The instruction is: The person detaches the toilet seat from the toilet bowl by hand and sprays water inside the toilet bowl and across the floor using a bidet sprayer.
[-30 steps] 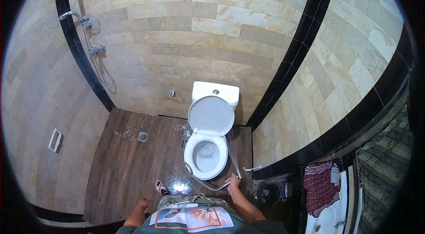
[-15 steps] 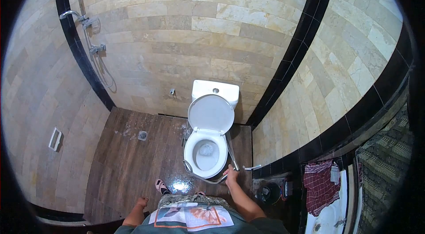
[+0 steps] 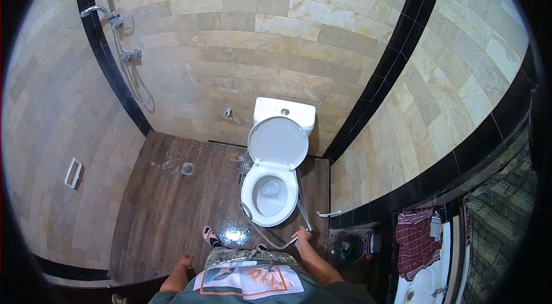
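A white toilet [image 3: 268, 196] stands against the tiled wall with its lid up and water in the bowl. My right hand [image 3: 302, 236] is wrapped round a sprayer hose [image 3: 275, 244] just off the bowl's front right. The metal hose runs along the front of the toilet and loops at its left side; a spray of water or a stretch of hose shows to the right of the bowl. My left hand [image 3: 185, 261] hangs low at my left side, away from the toilet, its fingers too small to make out.
A floor drain [image 3: 187, 169] lies left of the toilet. The shower fixture [image 3: 130, 55] is on the back wall. At right are a wall holder [image 3: 329, 213], a dark bucket [image 3: 352, 247] and a red checked cloth [image 3: 418, 243]. The floor shines wet near my feet.
My right hand moved up toward the bowl with the hose, then back down and slightly right. The view has shifted a little. My left hand stays low.
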Available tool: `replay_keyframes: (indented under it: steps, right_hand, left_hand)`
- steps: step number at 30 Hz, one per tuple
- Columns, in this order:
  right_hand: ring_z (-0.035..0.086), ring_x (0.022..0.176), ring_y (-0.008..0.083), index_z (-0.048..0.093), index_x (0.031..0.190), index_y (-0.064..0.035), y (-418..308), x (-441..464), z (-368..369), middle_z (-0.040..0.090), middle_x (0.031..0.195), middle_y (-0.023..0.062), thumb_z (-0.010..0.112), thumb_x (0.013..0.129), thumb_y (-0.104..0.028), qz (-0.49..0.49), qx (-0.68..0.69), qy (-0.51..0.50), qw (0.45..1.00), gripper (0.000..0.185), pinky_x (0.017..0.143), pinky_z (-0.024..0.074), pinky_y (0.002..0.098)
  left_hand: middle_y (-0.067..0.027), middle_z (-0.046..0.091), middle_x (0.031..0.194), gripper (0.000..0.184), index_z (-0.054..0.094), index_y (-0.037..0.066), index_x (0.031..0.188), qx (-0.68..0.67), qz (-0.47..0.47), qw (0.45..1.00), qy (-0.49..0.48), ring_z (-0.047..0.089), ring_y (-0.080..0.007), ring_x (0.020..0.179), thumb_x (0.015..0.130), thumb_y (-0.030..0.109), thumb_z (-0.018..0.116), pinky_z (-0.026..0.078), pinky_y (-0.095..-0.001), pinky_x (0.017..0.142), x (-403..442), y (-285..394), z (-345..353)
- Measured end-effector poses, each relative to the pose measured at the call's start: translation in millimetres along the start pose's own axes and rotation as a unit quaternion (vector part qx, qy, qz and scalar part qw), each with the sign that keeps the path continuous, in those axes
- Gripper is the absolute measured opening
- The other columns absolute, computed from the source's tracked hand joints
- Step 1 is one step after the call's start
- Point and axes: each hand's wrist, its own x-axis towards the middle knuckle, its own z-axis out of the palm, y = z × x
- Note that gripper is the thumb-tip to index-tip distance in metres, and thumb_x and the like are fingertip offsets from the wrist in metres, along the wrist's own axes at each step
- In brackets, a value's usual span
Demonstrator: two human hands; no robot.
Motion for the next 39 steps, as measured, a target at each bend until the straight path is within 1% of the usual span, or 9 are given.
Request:
replay_keyframes:
  steps: [6, 9, 11, 24, 26, 30, 32, 36, 39]
  right_hand:
    - [0.033, 0.031, 0.0151, 0.035, 0.057, -0.0071, 5, 17, -3, 0.032, 0.041, 0.0030, 0.048, 0.073, -0.016, 0.035, 0.008, 0.010, 0.999, 0.022, 0.032, 0.0335, 0.0297]
    - [0.035, 0.032, 0.0148, 0.035, 0.058, -0.0068, 3, 11, 9, 0.033, 0.042, 0.0030, 0.048, 0.074, -0.017, 0.035, -0.039, 0.034, 0.998, 0.023, 0.032, 0.0338, 0.0292]
    - [0.037, 0.030, 0.0165, 0.037, 0.059, -0.0025, 8, 12, 10, 0.038, 0.041, 0.0068, 0.050, 0.073, -0.016, -0.015, -0.071, -0.018, 0.997, 0.023, 0.029, 0.0332, 0.0286]
    - [0.039, 0.032, 0.0173, 0.040, 0.055, -0.0030, -1, 2, 5, 0.038, 0.040, 0.0067, 0.051, 0.073, -0.016, -0.039, -0.079, -0.053, 0.995, 0.025, 0.032, 0.0358, 0.0297]
    - [0.039, 0.033, 0.0171, 0.041, 0.055, -0.0031, 1, 0, 2, 0.039, 0.041, 0.0066, 0.051, 0.073, -0.016, -0.031, -0.081, -0.074, 0.994, 0.024, 0.032, 0.0362, 0.0295]
    - [0.038, 0.035, 0.0157, 0.038, 0.057, -0.0047, 29, 16, -6, 0.037, 0.043, 0.0049, 0.049, 0.074, -0.015, 0.003, -0.038, -0.067, 0.997, 0.023, 0.033, 0.0365, 0.0287]
    - [0.037, 0.034, 0.0167, 0.037, 0.054, -0.0062, 45, 27, -3, 0.035, 0.042, 0.0049, 0.050, 0.074, -0.016, 0.021, -0.003, -0.047, 0.999, 0.026, 0.034, 0.0370, 0.0302]
    - [0.038, 0.036, 0.0168, 0.037, 0.055, -0.0062, 42, 9, 21, 0.037, 0.043, 0.0055, 0.050, 0.074, -0.017, 0.053, 0.003, -0.053, 0.997, 0.025, 0.036, 0.0380, 0.0303]
    - [0.039, 0.036, 0.0162, 0.038, 0.055, -0.0067, 27, -11, 45, 0.037, 0.044, 0.0046, 0.050, 0.073, -0.017, 0.022, 0.034, -0.094, 0.995, 0.025, 0.037, 0.0381, 0.0297]
  left_hand:
    - [-0.0165, 0.056, 0.078, 0.038, 0.049, 0.000, 0.098, -0.019, 0.008, 1.000, -0.008, 0.054, -0.0224, 0.065, 0.074, 0.028, 0.044, 0.042, -0.0326, 0.059, 42, -38, 5]
    - [-0.0155, 0.056, 0.076, 0.038, 0.049, 0.001, 0.098, 0.240, 0.259, 0.934, -0.052, 0.054, -0.0224, 0.063, 0.074, 0.029, 0.045, 0.042, -0.0326, 0.058, 68, -58, 10]
    - [-0.0150, 0.056, 0.076, 0.037, 0.050, 0.001, 0.096, 0.021, -0.025, 0.999, 0.005, 0.055, -0.0225, 0.066, 0.073, 0.030, 0.046, 0.042, -0.0324, 0.058, 0, 8, -2]
    - [-0.0181, 0.055, 0.084, 0.038, 0.055, 0.000, 0.086, 0.018, -0.007, 0.999, 0.030, 0.054, -0.0260, 0.079, 0.072, 0.034, 0.047, 0.041, -0.0334, 0.068, 42, -45, 13]
    - [-0.0174, 0.055, 0.084, 0.036, 0.056, 0.001, 0.086, 0.188, 0.363, 0.912, -0.032, 0.053, -0.0263, 0.080, 0.071, 0.032, 0.048, 0.041, -0.0338, 0.070, 93, -94, 15]
    - [-0.0167, 0.055, 0.083, 0.033, 0.054, 0.003, 0.089, 0.175, 0.215, 0.961, 0.008, 0.053, -0.0285, 0.078, 0.071, 0.030, 0.048, 0.041, -0.0345, 0.070, 26, -56, 1]
    - [-0.0160, 0.055, 0.083, 0.030, 0.053, 0.007, 0.090, 0.356, 0.183, 0.913, -0.080, 0.053, -0.0296, 0.076, 0.069, 0.028, 0.051, 0.041, -0.0361, 0.070, 9, -34, -17]
    - [-0.0124, 0.055, 0.084, 0.029, 0.051, 0.010, 0.091, 0.451, 0.332, 0.822, -0.100, 0.052, -0.0278, 0.078, 0.067, 0.027, 0.053, 0.042, -0.0372, 0.070, 80, -65, -39]
    - [-0.0077, 0.054, 0.081, 0.033, 0.047, 0.009, 0.095, 0.252, 0.193, 0.921, -0.227, 0.052, -0.0235, 0.075, 0.068, 0.027, 0.053, 0.042, -0.0352, 0.061, 110, -23, -58]
